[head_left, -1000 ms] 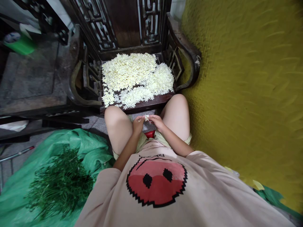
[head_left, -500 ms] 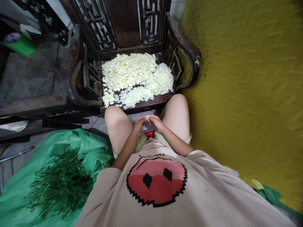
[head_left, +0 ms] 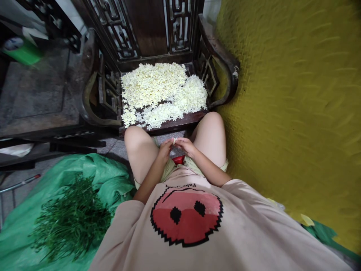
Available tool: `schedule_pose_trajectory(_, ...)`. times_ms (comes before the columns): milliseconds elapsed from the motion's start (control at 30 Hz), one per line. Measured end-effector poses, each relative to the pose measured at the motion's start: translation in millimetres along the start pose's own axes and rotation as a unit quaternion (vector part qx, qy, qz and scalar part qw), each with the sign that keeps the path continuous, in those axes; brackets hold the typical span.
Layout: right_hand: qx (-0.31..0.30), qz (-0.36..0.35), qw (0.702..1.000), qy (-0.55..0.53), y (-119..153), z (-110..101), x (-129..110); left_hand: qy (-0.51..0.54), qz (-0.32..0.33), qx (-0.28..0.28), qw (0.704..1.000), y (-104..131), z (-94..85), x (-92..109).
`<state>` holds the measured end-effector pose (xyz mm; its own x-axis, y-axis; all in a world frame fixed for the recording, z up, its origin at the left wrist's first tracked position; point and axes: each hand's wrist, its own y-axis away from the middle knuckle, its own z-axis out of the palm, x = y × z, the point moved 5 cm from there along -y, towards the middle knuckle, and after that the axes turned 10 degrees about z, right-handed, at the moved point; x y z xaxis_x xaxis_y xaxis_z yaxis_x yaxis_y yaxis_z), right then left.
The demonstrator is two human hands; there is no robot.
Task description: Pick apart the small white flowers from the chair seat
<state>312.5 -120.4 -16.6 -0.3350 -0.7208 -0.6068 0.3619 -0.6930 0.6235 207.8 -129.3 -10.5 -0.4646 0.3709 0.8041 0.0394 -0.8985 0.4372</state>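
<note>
Between my knees, my left hand (head_left: 166, 146) and my right hand (head_left: 184, 145) meet at the fingertips. Pinched between them is a small white flower (head_left: 175, 140), partly covered by the fingers. Beyond my knees, a wide heap of loose pale flowers (head_left: 153, 84) covers much of the seat of a dark carved wooden chair (head_left: 194, 119). The blooms at the back look creamier, those at the front and right whiter.
At lower left a bundle of green stems (head_left: 75, 222) lies on a green plastic sheet (head_left: 98, 162). A dark wooden table (head_left: 34, 90) at left bears a roll of green tape (head_left: 24, 52). A yellow textured surface (head_left: 293, 94) rises along the right.
The fingers have shifted very slightly around the small flower, which shows a little less now. The heap on the chair looks the same.
</note>
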Motion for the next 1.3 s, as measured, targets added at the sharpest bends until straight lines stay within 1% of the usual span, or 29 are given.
schedule_pose_trajectory(167, 0.004, 0.018, 0.999, -0.038, -0.8, 0.5, 1.5, -0.011, -0.004, 0.007, 1.0, 0.0, 0.8, -0.6)
schedule_pose_trajectory(267, 0.012, 0.032, 0.997, -0.071, -1.7, -0.4, 2.5, -0.022, 0.005, 0.027, 0.999, -2.0, -3.3, -2.4)
schedule_pose_trajectory(333, 0.036, 0.035, 0.993, -0.103, -2.2, -4.6, 1.1, -0.025, 0.021, 0.056, 0.998, -3.8, -9.0, -2.1)
schedule_pose_trajectory(400, 0.075, 0.035, 0.988, -0.13, -1.9, -10.8, -1.5, -0.026, 0.045, 0.09, 0.995, -5.3, -15.4, 0.3)
schedule_pose_trajectory(467, 0.105, 0.04, 0.984, -0.137, -0.8, -15.5, -3.6, -0.031, 0.069, 0.112, 0.991, -6.1, -19.6, 3.5)
schedule_pose_trajectory(500, 0.11, 0.045, 0.984, -0.132, -0.3, -16.2, -4.1, -0.036, 0.078, 0.117, 0.989, -6.2, -20.3, 4.8)
schedule_pose_trajectory(567, 0.1, 0.057, 0.987, -0.112, 0.5, -14.6, -3.8, -0.042, 0.086, 0.116, 0.989, -5.7, -18.9, 5.8)
schedule_pose_trajectory(700, 0.06, 0.062, 0.994, -0.072, 0.8, -8.9, -1.9, -0.047, 0.078, 0.114, 0.989, -4.4, -14.7, 2.8)
schedule_pose_trajectory(767, 0.043, 0.06, 0.995, -0.071, 0.4, -7.6, -1.6, -0.053, 0.082, 0.134, 0.986, -4.3, -16.9, 1.8)
schedule_pose_trajectory(867, 0.014, 0.061, 0.995, -0.079, 0.3, -5.9, -1.9, -0.064, 0.107, 0.166, 0.978, -4.5, -22.0, 2.8)
schedule_pose_trajectory(933, -0.001, 0.063, 0.995, -0.074, 0.9, -4.1, -1.9, -0.084, 0.123, 0.166, 0.975, -4.6, -22.9, 3.6)
schedule_pose_trajectory(1100, -0.017, 0.066, 0.997, -0.042, 2.9, 1.0, -0.9, -0.13, 0.14, 0.112, 0.975, -4.5, -16.8, 3.2)
schedule_pose_trajectory(1200, 0.004, 0.055, 0.998, -0.038, 2.5, -0.6, -1.9, -0.127, 0.141, 0.107, 0.976, -3.2, -14.9, 4.7)
schedule_pose_trajectory(1300, 0.031, 0.041, 0.998, -0.037, 1.2, -3.9, -2.8, -0.154, 0.178, 0.11, 0.966, 1.1, -12.6, 14.4)
